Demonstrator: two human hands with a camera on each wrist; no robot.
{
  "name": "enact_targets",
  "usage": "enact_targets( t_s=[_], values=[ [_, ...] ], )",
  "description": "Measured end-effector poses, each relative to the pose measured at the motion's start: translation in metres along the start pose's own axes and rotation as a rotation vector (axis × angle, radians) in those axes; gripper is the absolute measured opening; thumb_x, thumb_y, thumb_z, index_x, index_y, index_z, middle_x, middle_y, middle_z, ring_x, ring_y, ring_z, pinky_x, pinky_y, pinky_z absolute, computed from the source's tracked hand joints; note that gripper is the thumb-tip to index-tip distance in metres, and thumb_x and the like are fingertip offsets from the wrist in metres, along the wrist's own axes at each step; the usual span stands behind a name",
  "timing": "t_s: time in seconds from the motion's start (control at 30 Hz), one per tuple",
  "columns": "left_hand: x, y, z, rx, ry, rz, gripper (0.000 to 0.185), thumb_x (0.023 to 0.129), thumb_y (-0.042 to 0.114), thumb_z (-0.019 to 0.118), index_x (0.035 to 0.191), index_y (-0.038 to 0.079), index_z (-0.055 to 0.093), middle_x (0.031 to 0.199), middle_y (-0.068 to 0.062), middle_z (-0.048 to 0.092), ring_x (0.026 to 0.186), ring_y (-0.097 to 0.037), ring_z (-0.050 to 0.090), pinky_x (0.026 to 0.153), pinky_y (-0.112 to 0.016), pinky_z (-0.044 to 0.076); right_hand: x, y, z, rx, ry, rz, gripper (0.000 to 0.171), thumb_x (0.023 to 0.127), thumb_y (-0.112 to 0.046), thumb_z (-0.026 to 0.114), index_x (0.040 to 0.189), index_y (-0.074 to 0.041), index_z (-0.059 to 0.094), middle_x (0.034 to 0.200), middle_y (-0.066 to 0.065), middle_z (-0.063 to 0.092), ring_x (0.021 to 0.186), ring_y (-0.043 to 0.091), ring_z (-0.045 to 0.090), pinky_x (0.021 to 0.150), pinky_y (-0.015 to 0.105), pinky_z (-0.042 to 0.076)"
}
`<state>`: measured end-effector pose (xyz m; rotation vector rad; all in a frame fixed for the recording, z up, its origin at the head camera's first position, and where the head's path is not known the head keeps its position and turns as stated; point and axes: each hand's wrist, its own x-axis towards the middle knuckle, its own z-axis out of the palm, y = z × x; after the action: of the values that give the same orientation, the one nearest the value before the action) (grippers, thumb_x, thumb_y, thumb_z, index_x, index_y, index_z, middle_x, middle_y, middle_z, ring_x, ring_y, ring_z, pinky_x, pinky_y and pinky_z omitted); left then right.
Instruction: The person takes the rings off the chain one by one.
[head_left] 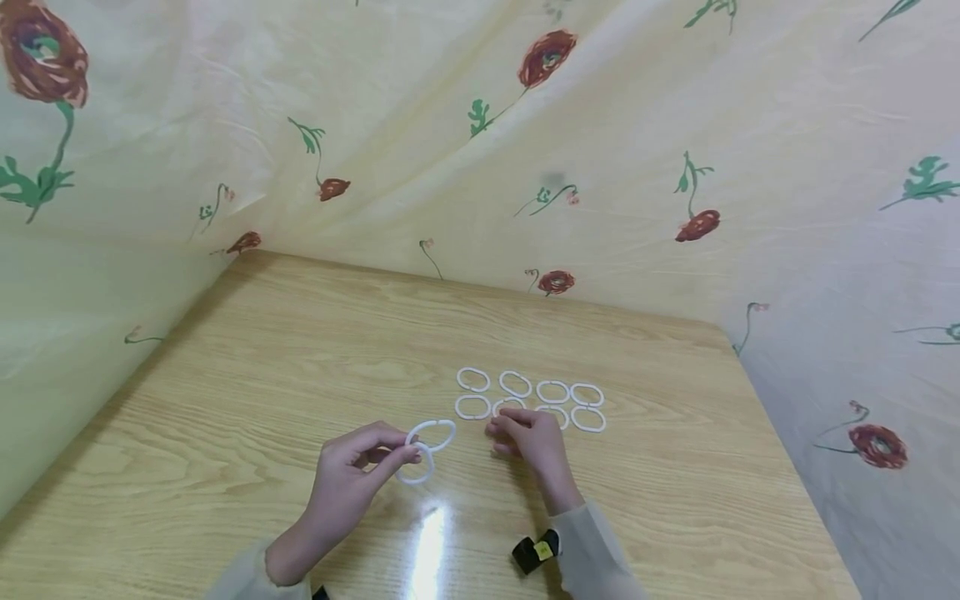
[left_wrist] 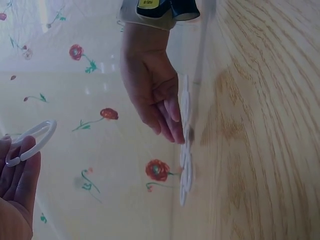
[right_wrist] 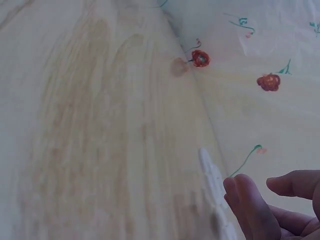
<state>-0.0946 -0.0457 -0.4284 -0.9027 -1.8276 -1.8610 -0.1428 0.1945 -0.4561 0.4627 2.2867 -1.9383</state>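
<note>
The left hand [head_left: 352,471] pinched two linked rings [head_left: 426,450] just above the table [head_left: 225,400]. The right hand [head_left: 528,437], fingers relaxed and holding nothing, rested on the near row of loose rings [head_left: 531,398]. A careless fingertip there could push neighbouring rings out of line.

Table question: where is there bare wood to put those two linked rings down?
Free wood lies left of the left hand toward the table edge, and behind the ring rows up to the flowered cloth. It is crowded where the right hand meets those rows, beside the linked rings.
</note>
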Motion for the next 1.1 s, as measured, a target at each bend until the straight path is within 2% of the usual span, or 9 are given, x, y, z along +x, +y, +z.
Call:
enact_targets(
  t_s=[0.17,0.3,0.47,0.57,0.63,0.8,0.87,1.03,1.1],
  values=[
    [0.001,-0.001,0.002,-0.004,0.019,-0.034,0.014,0.080,-0.017,0.066,0.087,-0.006,0.068,0.078,-0.019,0.069,0.075,-0.006,0.070,0.067,-0.022,0.060,-0.007,-0.007,-0.001,-0.005,-0.010,-0.027,0.030,0.093,-0.007,0.063,0.119,0.009,0.062,0.107,0.023,0.070,0.090,0.024,0.073,0.071,0.028,0.062],
    [0.004,-0.005,0.000,-0.025,0.017,-0.110,0.008,0.082,-0.013,0.066,0.087,-0.007,0.067,0.079,-0.017,0.070,0.075,-0.004,0.070,0.069,-0.023,0.061,-0.011,-0.013,0.002,0.008,-0.014,-0.058,0.029,0.092,-0.007,0.064,0.117,0.009,0.063,0.106,0.023,0.071,0.091,0.025,0.072,0.070,0.030,0.062],
    [0.010,-0.008,-0.006,-0.085,0.021,-0.242,0.006,0.085,-0.007,0.067,0.090,-0.011,0.066,0.084,0.001,0.072,0.076,-0.004,0.070,0.072,-0.025,0.061,-0.017,-0.019,0.010,0.016,-0.042,-0.120,0.027,0.090,-0.004,0.066,0.113,0.009,0.065,0.105,0.023,0.071,0.090,0.022,0.072,0.071,0.033,0.062],
    [0.013,-0.010,-0.008,-0.095,0.026,-0.294,0.010,0.086,-0.005,0.067,0.091,-0.013,0.065,0.087,0.008,0.071,0.076,-0.005,0.071,0.074,-0.026,0.061,-0.023,-0.023,0.016,0.010,-0.087,-0.150,0.027,0.089,-0.005,0.067,0.113,0.008,0.066,0.108,0.021,0.071,0.091,0.020,0.072,0.073,0.034,0.062],
    [0.016,-0.011,-0.010,-0.098,0.024,-0.313,0.012,0.086,-0.004,0.066,0.092,-0.014,0.064,0.088,0.003,0.072,0.077,-0.005,0.071,0.075,-0.026,0.061,-0.028,-0.026,0.020,0.016,-0.123,-0.167,0.027,0.089,-0.006,0.068,0.113,0.007,0.066,0.110,0.021,0.071,0.091,0.017,0.072,0.073,0.033,0.062],
    [0.021,-0.013,-0.011,-0.090,0.029,-0.354,0.014,0.088,-0.003,0.065,0.094,-0.015,0.063,0.089,-0.023,0.069,0.077,-0.005,0.071,0.075,-0.026,0.061,-0.037,-0.032,0.031,0.067,-0.217,-0.206,0.030,0.089,-0.007,0.068,0.116,0.007,0.065,0.111,0.021,0.070,0.089,0.010,0.071,0.074,0.031,0.062],
    [0.023,-0.013,-0.010,-0.089,0.040,-0.378,0.014,0.088,-0.003,0.066,0.094,-0.015,0.064,0.089,-0.026,0.069,0.076,-0.006,0.071,0.075,-0.026,0.061,-0.040,-0.033,0.034,0.093,-0.240,-0.224,0.031,0.088,-0.007,0.069,0.116,0.008,0.064,0.109,0.018,0.071,0.088,0.008,0.070,0.074,0.029,0.062],
    [0.028,-0.016,-0.010,-0.125,0.059,-0.441,0.017,0.088,-0.001,0.066,0.096,-0.016,0.064,0.086,-0.003,0.073,0.076,-0.007,0.071,0.075,-0.027,0.061,-0.044,-0.034,0.041,0.172,-0.230,-0.257,0.031,0.089,-0.004,0.067,0.115,0.012,0.062,0.108,0.013,0.072,0.088,0.008,0.071,0.071,0.027,0.062],
    [0.029,-0.018,-0.009,-0.140,0.055,-0.460,0.018,0.088,-0.001,0.067,0.097,-0.016,0.064,0.086,-0.001,0.072,0.076,-0.007,0.071,0.076,-0.028,0.061,-0.044,-0.034,0.043,0.198,-0.205,-0.273,0.029,0.089,-0.003,0.066,0.114,0.013,0.062,0.109,0.015,0.071,0.088,0.008,0.071,0.070,0.027,0.062]
  ],
)
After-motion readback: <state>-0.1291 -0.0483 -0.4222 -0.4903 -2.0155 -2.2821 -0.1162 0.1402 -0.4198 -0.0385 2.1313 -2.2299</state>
